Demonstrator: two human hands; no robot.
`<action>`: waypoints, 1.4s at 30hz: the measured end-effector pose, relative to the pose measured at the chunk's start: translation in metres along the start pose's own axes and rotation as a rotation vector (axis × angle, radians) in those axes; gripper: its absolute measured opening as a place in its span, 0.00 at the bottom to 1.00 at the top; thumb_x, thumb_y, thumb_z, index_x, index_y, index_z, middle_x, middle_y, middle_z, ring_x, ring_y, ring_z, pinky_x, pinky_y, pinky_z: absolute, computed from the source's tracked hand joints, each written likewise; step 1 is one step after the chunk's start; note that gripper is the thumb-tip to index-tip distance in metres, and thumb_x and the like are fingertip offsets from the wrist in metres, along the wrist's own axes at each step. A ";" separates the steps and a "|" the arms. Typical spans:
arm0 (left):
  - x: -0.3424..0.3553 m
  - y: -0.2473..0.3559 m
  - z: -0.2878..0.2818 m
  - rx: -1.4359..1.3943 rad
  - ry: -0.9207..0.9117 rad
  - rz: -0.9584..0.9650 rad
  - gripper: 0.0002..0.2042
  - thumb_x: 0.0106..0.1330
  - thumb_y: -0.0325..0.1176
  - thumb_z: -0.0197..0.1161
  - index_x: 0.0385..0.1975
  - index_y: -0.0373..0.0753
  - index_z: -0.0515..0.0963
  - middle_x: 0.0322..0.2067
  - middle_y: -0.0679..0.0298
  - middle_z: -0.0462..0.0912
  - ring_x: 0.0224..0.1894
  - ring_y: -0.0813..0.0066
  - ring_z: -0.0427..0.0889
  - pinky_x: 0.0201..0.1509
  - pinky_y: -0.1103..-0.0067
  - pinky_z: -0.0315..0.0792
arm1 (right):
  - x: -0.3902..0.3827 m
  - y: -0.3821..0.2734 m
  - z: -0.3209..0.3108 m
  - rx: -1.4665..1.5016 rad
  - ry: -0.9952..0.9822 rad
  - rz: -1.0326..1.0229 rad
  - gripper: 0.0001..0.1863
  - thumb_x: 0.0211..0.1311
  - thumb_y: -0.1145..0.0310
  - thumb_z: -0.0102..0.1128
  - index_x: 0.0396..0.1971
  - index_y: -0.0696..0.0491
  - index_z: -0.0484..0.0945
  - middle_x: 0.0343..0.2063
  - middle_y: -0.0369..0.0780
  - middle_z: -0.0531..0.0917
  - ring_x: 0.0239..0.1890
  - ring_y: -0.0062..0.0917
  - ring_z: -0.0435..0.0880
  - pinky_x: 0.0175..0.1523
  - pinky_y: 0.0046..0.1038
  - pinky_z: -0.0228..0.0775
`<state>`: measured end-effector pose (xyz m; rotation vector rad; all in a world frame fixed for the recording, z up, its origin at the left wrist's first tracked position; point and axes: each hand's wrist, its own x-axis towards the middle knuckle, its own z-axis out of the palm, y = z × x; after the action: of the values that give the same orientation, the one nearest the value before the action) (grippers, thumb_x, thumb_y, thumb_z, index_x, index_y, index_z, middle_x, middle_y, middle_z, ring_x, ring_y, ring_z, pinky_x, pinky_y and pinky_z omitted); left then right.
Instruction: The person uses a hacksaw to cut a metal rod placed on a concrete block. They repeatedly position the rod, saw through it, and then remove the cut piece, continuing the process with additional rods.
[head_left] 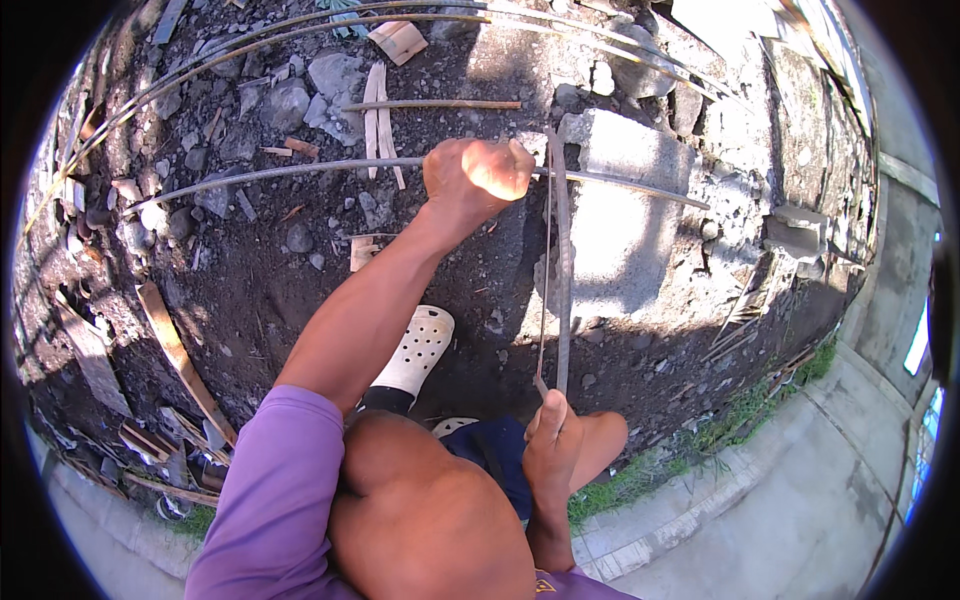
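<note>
My left hand (478,172) is closed in a fist round a long, thin metal rod (300,171), which runs crosswise above the ground. My right hand (553,440) grips the near end of a hacksaw (563,270). The saw points away from me, with its thin blade on the left and the frame on the right. Its far part crosses the rod just right of my left fist. Beyond the saw, the rod's right part passes over a pale concrete slab (635,240). Whether the blade has cut into the rod is too small to tell.
Longer bent rods (480,14) arc across the far side. A short rod (440,104) lies over thin wood strips (377,125). Rocks (335,90) and wood scraps (180,350) litter the dark soil. My white clog (425,345) stands below the rod. Concrete paving (760,490) borders the right.
</note>
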<state>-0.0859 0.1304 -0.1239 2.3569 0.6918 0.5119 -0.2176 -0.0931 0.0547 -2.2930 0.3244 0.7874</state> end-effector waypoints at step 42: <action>-0.003 -0.005 -0.010 0.066 -0.117 -0.035 0.24 0.69 0.43 0.56 0.10 0.39 0.79 0.15 0.49 0.81 0.20 0.46 0.84 0.28 0.59 0.79 | -0.002 0.003 0.005 0.066 -0.023 -0.051 0.28 0.83 0.53 0.48 0.31 0.64 0.77 0.16 0.46 0.68 0.23 0.23 0.62 0.28 0.37 0.60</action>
<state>-0.0950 0.1368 -0.1208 2.4094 0.7041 0.3378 -0.2226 -0.0920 0.0516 -2.2200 0.2766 0.7657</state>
